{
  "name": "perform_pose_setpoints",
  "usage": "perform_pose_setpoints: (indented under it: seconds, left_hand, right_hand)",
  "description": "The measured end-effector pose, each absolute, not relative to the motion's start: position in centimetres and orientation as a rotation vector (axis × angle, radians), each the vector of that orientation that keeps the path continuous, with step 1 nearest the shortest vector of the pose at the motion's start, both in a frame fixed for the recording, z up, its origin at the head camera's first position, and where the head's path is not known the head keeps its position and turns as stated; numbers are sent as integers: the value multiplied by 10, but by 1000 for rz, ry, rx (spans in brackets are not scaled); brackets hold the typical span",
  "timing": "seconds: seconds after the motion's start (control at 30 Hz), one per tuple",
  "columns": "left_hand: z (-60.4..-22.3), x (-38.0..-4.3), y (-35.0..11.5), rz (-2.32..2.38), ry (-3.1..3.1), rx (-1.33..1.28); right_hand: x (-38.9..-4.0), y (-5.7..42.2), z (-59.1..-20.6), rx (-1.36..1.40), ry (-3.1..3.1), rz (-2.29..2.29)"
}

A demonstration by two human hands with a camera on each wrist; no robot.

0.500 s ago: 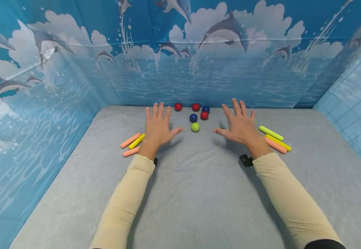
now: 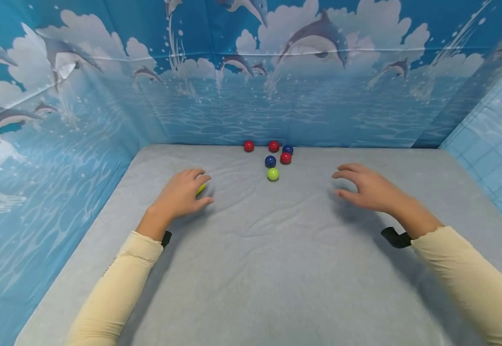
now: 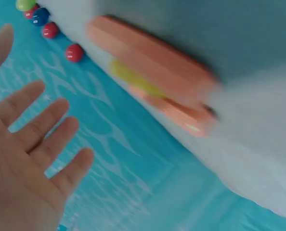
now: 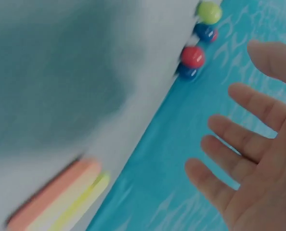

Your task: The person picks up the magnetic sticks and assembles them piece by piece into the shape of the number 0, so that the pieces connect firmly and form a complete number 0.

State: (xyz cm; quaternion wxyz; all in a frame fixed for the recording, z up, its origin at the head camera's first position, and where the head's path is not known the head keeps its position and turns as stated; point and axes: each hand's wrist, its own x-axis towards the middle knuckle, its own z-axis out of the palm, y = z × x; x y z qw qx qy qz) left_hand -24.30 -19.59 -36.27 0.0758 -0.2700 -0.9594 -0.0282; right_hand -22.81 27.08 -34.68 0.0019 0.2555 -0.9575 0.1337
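Observation:
In the head view my left hand (image 2: 180,193) hovers at the left with its fingers spread, over a yellow stick (image 2: 201,189) that peeks out past the fingers. The left wrist view shows two orange sticks beside it, the nearer orange stick (image 3: 150,55) blurred. My right hand (image 2: 369,189) is held above the cloth at the right, fingers loosely extended and thumb apart. It hides the right-hand sticks from the head view. The right wrist view shows these lying side by side: an orange stick (image 4: 56,192) and yellowish sticks (image 4: 83,202). Neither hand holds anything.
Between the hands, toward the back, lie a lime green ball (image 2: 273,174), two blue balls (image 2: 270,161) and three red balls (image 2: 248,146). The grey cloth surface (image 2: 251,269) ends at a blue dolphin-print curtain (image 2: 233,110) behind and at the left.
Both hands have moved apart and back toward the body, the left to the left and the right to the right. They now cover the sticks in the head view. The balls stay put.

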Motion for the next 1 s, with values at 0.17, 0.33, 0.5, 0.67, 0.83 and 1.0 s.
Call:
perform_pose_setpoints:
  seconds: [0.17, 0.33, 0.5, 0.67, 0.83, 1.0]
  left_hand:
    - [-372, -229, -222, -144, -2816, -887]
    - [-377, -224, -236, -110, -2832, -847]
    - [-381, -223, -241, -90, -2858, -844]
    - [-385, -222, -242, -80, -2891, -835]
    - [-386, -222, -243, -69, -2958, -797]
    - [-388, -224, -241, -103, -3005, -765]
  right_hand:
    - [-216, 310, -351, 733, -2976, 423]
    - [-212, 332, -357, 635, -2965, 428]
    - [-211, 339, -361, 622, -2979, 366]
    - [-212, 340, -364, 627, -3009, 315]
    - [-211, 340, -365, 586, -3048, 318]
    - [-212, 337, -367, 581, -3050, 329]
